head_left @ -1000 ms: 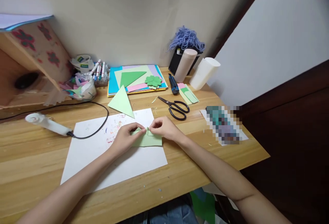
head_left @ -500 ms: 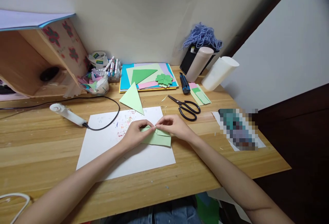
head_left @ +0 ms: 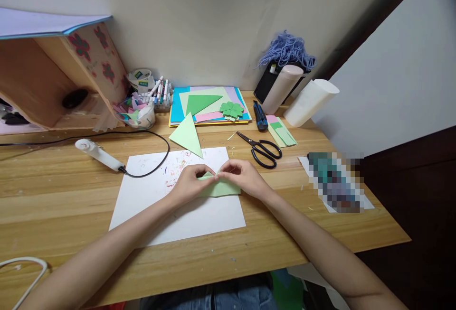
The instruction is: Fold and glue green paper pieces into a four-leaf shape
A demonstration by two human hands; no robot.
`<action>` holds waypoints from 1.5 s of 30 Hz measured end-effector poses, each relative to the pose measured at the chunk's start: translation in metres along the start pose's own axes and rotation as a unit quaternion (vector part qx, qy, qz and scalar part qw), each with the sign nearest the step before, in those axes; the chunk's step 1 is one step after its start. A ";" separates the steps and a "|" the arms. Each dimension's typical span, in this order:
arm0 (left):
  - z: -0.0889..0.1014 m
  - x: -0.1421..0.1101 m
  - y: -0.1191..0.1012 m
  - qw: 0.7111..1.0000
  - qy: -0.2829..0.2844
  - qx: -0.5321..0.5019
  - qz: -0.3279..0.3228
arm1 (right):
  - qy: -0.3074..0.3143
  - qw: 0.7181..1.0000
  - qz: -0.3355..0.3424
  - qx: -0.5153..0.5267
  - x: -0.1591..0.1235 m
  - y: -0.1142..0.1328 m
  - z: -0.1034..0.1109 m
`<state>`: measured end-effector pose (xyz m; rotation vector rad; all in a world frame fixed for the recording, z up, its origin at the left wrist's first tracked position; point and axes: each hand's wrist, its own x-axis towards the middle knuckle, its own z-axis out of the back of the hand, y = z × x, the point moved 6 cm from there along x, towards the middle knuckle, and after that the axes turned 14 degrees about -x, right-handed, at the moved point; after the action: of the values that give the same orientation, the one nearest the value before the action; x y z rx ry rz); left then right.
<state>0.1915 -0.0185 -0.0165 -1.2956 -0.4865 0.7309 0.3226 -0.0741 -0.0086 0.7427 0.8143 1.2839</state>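
Observation:
Both hands pinch one piece of folded light green paper [head_left: 223, 188] over the right part of a white sheet [head_left: 153, 215]. My left hand [head_left: 190, 181] is closed on its left side, thumb and fingertips near the top edge. Right beside it, my right hand [head_left: 244, 176] grips the upper edge, so the fingertips of both hands almost meet. The fingers hide part of the fold. A light green paper triangle [head_left: 188, 135] lies just beyond, its lower tip over the white sheet. Black-handled scissors [head_left: 261, 149] rest behind my right hand.
A white glue gun [head_left: 98, 154] with a black cord lies left. Behind are stacked coloured papers [head_left: 175, 108] with a green paper flower [head_left: 231, 109], a box cutter [head_left: 260, 116], a pale bottle [head_left: 283, 90] and a paper roll [head_left: 309, 103]. A blurred-out item [head_left: 335, 182] lies right.
The folded paper's lower part has tilted, so its front face looks shallower and the flap on the right no longer shows. Both hands keep their pinch. The view has shifted slightly.

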 end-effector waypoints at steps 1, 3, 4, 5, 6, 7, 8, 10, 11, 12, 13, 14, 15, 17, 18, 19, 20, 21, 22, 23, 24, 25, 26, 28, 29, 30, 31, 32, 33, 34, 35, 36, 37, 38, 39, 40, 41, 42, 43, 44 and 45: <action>0.000 0.000 0.001 1.000 0.001 -0.002 0.005 | 0.002 1.000 -0.001 -0.008 0.000 0.001 0.000; 0.000 0.000 0.001 1.000 0.005 -0.017 0.015 | -0.008 1.000 0.001 -0.021 -0.001 0.002 0.003; 0.000 0.000 0.001 0.999 0.009 -0.027 0.020 | -0.016 1.000 0.004 -0.024 -0.001 0.002 0.004; 0.000 0.000 0.001 0.999 0.012 -0.037 0.024 | -0.025 0.999 0.008 -0.024 -0.001 0.003 0.006; 0.000 0.000 0.000 0.998 0.014 -0.045 0.027 | -0.032 0.999 0.011 -0.022 0.000 0.003 0.007; 0.000 0.000 0.000 0.998 0.015 -0.052 0.028 | -0.039 0.999 0.013 -0.018 0.000 0.003 0.008; 0.001 0.000 0.000 0.998 0.014 -0.056 0.027 | -0.042 0.999 0.013 -0.013 0.001 0.002 0.009; 0.003 0.000 0.000 0.998 0.010 -0.062 0.017 | -0.039 0.999 0.010 -0.006 0.002 0.001 0.009; 0.003 0.000 0.001 0.998 0.010 -0.064 0.009 | -0.031 0.999 0.007 -0.004 0.003 0.000 0.008; 0.003 0.001 0.001 0.998 0.011 -0.065 0.001 | -0.020 1.000 0.004 -0.002 0.003 0.000 0.007; 0.003 0.001 0.002 0.998 0.010 -0.064 -0.008 | -0.008 1.000 0.002 0.000 0.003 -0.001 0.005; 0.003 0.001 0.003 0.998 0.009 -0.064 -0.016 | 0.003 1.000 0.000 0.002 0.003 -0.001 0.004; 0.003 0.001 0.004 0.998 0.006 -0.064 -0.024 | 0.013 1.000 -0.001 0.002 0.003 -0.001 0.003; 0.003 0.000 0.004 0.997 -0.002 -0.068 -0.031 | 0.016 1.000 0.000 -0.006 0.002 0.000 0.003; 0.003 0.000 0.003 0.997 -0.008 -0.072 -0.032 | 0.013 1.000 0.003 -0.013 0.001 0.000 0.004; 0.003 0.000 0.001 0.997 -0.011 -0.077 -0.030 | 0.005 1.000 0.008 -0.021 0.001 0.001 0.006; 0.003 -0.001 -0.001 0.996 -0.013 -0.082 -0.028 | -0.004 1.000 0.014 -0.028 0.000 0.003 0.009; 0.002 -0.001 -0.003 0.996 -0.012 -0.089 -0.023 | -0.014 0.999 0.023 -0.035 0.000 0.004 0.012; 0.001 -0.002 -0.005 0.995 -0.007 -0.095 -0.017 | -0.022 0.998 0.034 -0.044 -0.001 0.006 0.014; 0.000 -0.002 -0.006 0.995 0.001 -0.098 -0.011 | -0.026 0.997 0.046 -0.055 -0.001 0.009 0.016; -0.001 -0.003 -0.007 0.995 0.008 -0.098 -0.006 | -0.026 0.996 0.058 -0.064 -0.001 0.011 0.017; -0.002 -0.003 -0.007 0.996 0.011 -0.093 -0.003 | -0.025 0.995 0.065 -0.070 -0.001 0.012 0.018; -0.002 -0.004 -0.007 0.996 0.006 -0.086 -0.003 | -0.024 0.995 0.066 -0.069 -0.001 0.012 0.018; 0.002 -0.004 -0.006 0.997 -0.030 -0.078 -0.003 | -0.024 0.998 0.051 -0.041 0.000 0.009 0.017; 0.004 -0.004 -0.004 0.995 -0.052 -0.085 0.000 | -0.023 0.999 0.037 -0.015 0.002 0.006 0.016; 0.007 -0.004 -0.002 0.992 -0.071 -0.102 0.006 | -0.021 0.999 0.021 0.014 0.003 0.003 0.015; 0.008 -0.003 0.000 0.989 -0.083 -0.125 0.014 | -0.019 0.999 0.006 0.044 0.004 0.000 0.014; 0.008 -0.003 0.001 0.985 -0.087 -0.150 0.023 | -0.016 0.997 -0.008 0.072 0.006 -0.003 0.013; 0.007 -0.002 0.002 0.981 -0.082 -0.175 0.033 | -0.016 0.995 -0.020 0.096 0.006 -0.006 0.013; 0.005 -0.002 0.003 0.976 -0.069 -0.200 0.044 | -0.018 0.993 -0.028 0.113 0.007 -0.007 0.013; 0.003 -0.001 0.003 0.972 -0.049 -0.223 0.054 | -0.020 0.992 -0.032 0.122 0.007 -0.008 0.013; -0.001 -0.001 0.003 0.968 -0.025 -0.242 0.064 | -0.021 0.992 -0.031 0.123 0.007 -0.008 0.014; -0.004 -0.001 0.003 0.964 0.002 -0.257 0.073 | -0.021 0.992 -0.028 0.119 0.007 -0.007 0.014; -0.007 -0.001 0.002 0.961 0.024 -0.264 0.077 | -0.019 0.993 -0.023 0.111 0.007 -0.006 0.015; -0.009 -0.001 0.001 0.960 0.038 -0.265 0.078 | -0.015 0.994 -0.018 0.103 0.007 -0.005 0.014; -0.010 -0.002 0.000 0.962 0.044 -0.259 0.078 | -0.009 0.995 -0.013 0.097 0.007 -0.004 0.014; -0.010 -0.002 0.000 0.964 0.046 -0.250 0.077 | -0.004 0.996 -0.010 0.093 0.006 -0.004 0.013; -0.010 -0.002 -0.001 0.966 0.045 -0.243 0.078 | 0.000 0.996 -0.008 0.092 0.006 -0.004 0.011; -0.011 -0.003 0.000 0.967 0.043 -0.239 0.080 | 0.002 0.995 -0.005 0.095 0.006 -0.004 0.009; -0.011 -0.003 0.000 0.967 0.042 -0.238 0.082 | 0.000 0.995 -0.003 0.099 0.005 -0.004 0.008; -0.011 -0.004 0.000 0.966 0.041 -0.239 0.083 | -0.007 0.995 0.003 0.101 0.004 -0.003 0.006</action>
<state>0.1970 -0.0289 -0.0188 -1.8299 -0.5085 0.7192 0.3300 -0.0704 -0.0084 0.9143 0.9407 1.2125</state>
